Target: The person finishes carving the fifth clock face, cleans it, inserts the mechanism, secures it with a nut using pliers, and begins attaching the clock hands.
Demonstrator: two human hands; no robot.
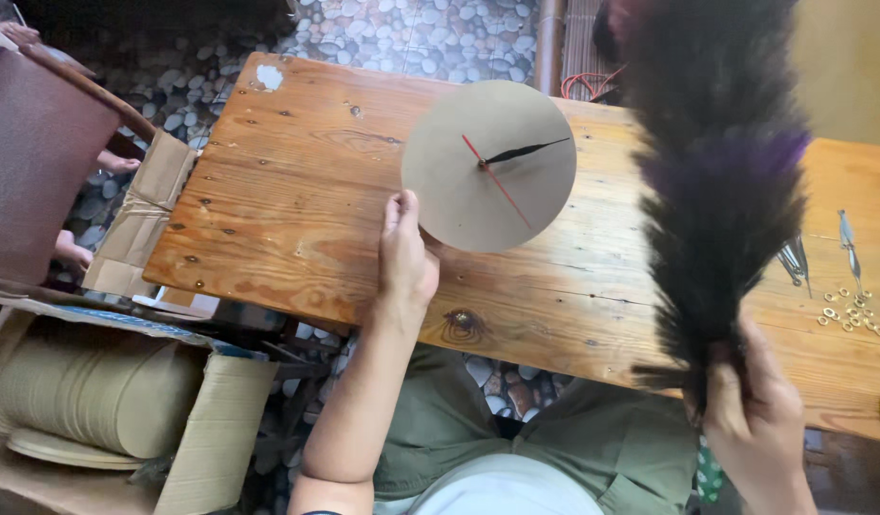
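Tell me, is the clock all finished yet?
Partly. The round clock face already has a black hand and a red hand on it. The left hand steadies its edge on the wooden table, and the right hand holds a dark feather duster above. A box of plain discs sits beside the table.

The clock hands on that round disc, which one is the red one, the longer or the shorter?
The longer, thin straight red hand, running from upper left to lower right across the disc. The black hand is shorter, leaf-shaped, pointing right.
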